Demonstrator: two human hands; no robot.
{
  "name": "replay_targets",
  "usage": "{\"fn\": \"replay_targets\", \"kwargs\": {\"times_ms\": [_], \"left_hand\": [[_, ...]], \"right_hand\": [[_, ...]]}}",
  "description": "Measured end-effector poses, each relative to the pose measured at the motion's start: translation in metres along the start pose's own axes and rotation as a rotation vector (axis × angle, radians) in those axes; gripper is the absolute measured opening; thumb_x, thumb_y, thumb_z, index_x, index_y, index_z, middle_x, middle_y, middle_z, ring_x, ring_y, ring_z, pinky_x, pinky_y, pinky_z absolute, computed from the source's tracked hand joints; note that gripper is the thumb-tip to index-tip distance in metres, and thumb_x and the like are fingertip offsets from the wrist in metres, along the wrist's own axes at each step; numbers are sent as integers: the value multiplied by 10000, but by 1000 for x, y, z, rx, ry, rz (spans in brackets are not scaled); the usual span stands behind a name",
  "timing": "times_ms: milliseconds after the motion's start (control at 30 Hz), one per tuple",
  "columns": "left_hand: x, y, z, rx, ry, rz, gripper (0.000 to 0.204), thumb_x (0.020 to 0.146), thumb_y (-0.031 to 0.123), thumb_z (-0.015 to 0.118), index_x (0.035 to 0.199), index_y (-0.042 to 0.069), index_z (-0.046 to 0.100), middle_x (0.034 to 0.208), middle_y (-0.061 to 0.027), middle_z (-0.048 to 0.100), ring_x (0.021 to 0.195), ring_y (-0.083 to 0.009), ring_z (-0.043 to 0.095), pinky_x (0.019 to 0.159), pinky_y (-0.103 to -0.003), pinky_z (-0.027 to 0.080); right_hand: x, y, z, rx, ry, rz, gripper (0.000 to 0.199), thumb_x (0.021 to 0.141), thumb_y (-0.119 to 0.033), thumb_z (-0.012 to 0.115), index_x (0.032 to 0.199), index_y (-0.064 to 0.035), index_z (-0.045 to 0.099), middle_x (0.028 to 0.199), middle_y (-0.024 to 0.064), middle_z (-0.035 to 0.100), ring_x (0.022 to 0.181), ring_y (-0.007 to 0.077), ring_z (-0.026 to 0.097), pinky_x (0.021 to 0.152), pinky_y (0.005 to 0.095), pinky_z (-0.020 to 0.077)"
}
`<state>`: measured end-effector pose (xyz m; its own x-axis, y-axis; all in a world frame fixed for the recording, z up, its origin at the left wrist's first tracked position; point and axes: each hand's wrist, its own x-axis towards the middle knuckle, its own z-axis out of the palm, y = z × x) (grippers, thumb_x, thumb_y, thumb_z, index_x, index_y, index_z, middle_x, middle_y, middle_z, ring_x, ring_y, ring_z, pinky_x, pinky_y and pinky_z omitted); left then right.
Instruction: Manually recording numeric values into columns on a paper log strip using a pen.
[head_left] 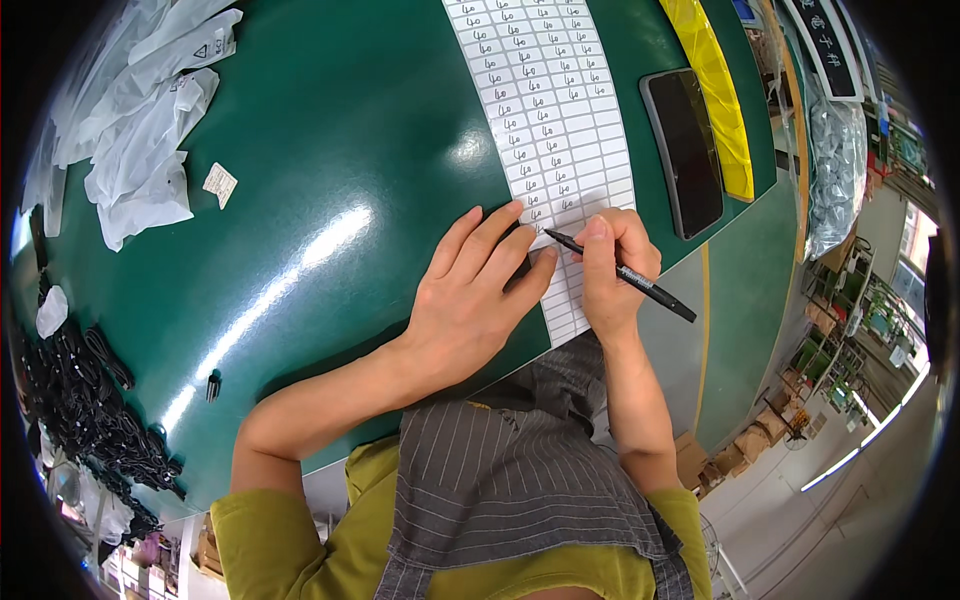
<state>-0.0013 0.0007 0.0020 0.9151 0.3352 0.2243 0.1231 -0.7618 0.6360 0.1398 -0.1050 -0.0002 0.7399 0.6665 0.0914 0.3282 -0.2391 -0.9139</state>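
A long white sheet of blank-celled labels [585, 125] lies on the green table, its upper rows and left columns filled with handwritten marks. My right hand [618, 265] grips a black marker pen [655, 292], whose tip touches or nearly touches a cell in the left part of the sheet. My left hand [475, 285] lies flat with fingers spread, its fingertips at the sheet's left edge beside the pen tip. The sheet's lower end hangs by the table's near edge, partly behind my right hand.
Right of the sheet lie a dark phone [685, 150] and a yellow strip [715, 95]. Clear plastic bags [150, 130] are heaped at the far left, near a small paper tag [219, 185]. Black cables [80, 400] pile up at the left edge; a small black piece [213, 386] lies nearby.
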Motion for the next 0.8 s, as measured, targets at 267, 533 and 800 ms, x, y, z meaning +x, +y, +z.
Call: {"fn": "replay_targets", "kwargs": {"times_ms": [267,533,800], "left_hand": [[0,-1,1,5,7,3,388,723,56,674,1107,114,690,1167,-99,566,1258,-298,498,1059,-493,388],[1,-1,1,-2,0,10,424,717,36,664,1133,114,683,1192,-105,558,1271,-301,485,1072,-505,367],[0,0,0,3,-13,0,418,722,40,668,1133,116,684,1185,-101,559,1275,-300,480,1067,-503,373]], "right_hand": [[2,-12,-7,115,50,133,175,941,-79,595,784,-7,565,689,26,621,551,58,524,509,215,417],[5,0,-15,73,66,115,163,938,-82,612,801,1,583,700,28,633,563,66,567,521,212,462],[6,4,-16,-56,-18,36,207,982,-154,557,826,-18,564,716,30,607,581,69,534,528,213,429]]}}
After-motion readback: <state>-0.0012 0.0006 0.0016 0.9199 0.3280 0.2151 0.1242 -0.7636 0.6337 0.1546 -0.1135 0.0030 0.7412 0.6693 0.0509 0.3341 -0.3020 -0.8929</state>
